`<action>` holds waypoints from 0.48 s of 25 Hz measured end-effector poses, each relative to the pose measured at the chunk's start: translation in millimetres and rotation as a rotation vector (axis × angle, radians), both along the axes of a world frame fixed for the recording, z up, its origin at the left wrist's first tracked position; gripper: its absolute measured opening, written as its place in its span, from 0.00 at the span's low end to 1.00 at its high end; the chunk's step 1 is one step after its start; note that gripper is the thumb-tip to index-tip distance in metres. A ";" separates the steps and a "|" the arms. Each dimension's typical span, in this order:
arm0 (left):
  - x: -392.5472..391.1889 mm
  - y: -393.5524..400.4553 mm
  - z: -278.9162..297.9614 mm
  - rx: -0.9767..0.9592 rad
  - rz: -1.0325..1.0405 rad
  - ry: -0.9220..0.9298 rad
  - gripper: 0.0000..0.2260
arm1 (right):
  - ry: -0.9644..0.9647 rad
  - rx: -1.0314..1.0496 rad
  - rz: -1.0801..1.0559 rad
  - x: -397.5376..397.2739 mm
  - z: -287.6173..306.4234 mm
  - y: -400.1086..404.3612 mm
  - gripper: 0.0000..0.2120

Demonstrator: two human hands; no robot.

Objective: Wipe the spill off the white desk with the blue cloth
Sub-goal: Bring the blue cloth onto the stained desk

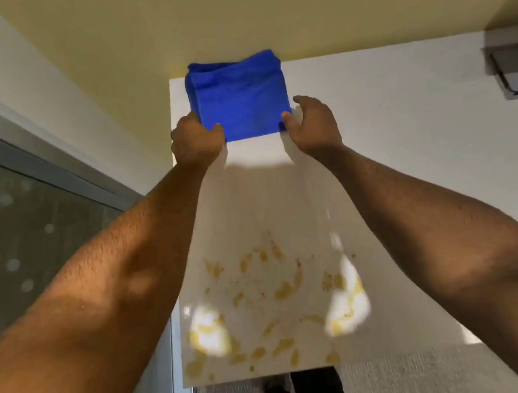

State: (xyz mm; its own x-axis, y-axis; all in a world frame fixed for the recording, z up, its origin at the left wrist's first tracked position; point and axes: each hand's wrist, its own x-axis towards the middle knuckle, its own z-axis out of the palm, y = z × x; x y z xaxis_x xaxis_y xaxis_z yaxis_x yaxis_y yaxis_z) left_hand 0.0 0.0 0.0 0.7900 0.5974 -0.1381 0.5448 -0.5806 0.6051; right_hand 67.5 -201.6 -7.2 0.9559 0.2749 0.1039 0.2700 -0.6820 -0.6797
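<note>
A folded blue cloth [238, 98] is at the far left corner of the white desk [388, 153], close to the yellow wall. My left hand [195, 140] pinches its near left corner and my right hand [310, 122] pinches its near right corner. The near edge of the cloth looks raised a little off the desk. A yellowish-brown spill [270, 308] of smears and blobs covers the near part of the desk, between my forearms and well short of the cloth.
A grey metallic object [512, 64] sits at the far right of the desk. A yellow wall [205, 22] backs the desk. A glass pane with a grey frame [34, 222] is on the left. Grey carpet and my shoes [278, 392] show below the desk's front edge.
</note>
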 end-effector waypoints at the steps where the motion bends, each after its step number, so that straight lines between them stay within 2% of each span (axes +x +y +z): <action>1: 10.2 4.4 -0.4 -0.003 0.029 0.045 0.19 | 0.032 -0.023 -0.010 10.5 -0.9 4.1 0.17; 5: 40.2 10.2 -5.5 0.069 0.173 0.243 0.25 | 0.169 -0.239 -0.005 39.7 -4.7 21.5 0.22; 9: 42.4 12.2 -13.3 0.051 0.193 0.436 0.27 | 0.286 -0.364 -0.145 45.8 -13.8 32.2 0.17; 12: 39.7 5.4 -15.9 -0.018 0.189 0.421 0.23 | 0.336 -0.357 -0.173 41.6 -13.0 34.8 0.11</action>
State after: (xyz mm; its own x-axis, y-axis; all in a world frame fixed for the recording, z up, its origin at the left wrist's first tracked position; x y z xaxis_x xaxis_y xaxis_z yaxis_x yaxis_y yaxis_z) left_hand 39.7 5.4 -15.9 0.5405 0.7200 -0.4353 0.8405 -0.4388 0.3178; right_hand 109.1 -166.8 -20.2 0.9549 0.0726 -0.2880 -0.0600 -0.9026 -0.4264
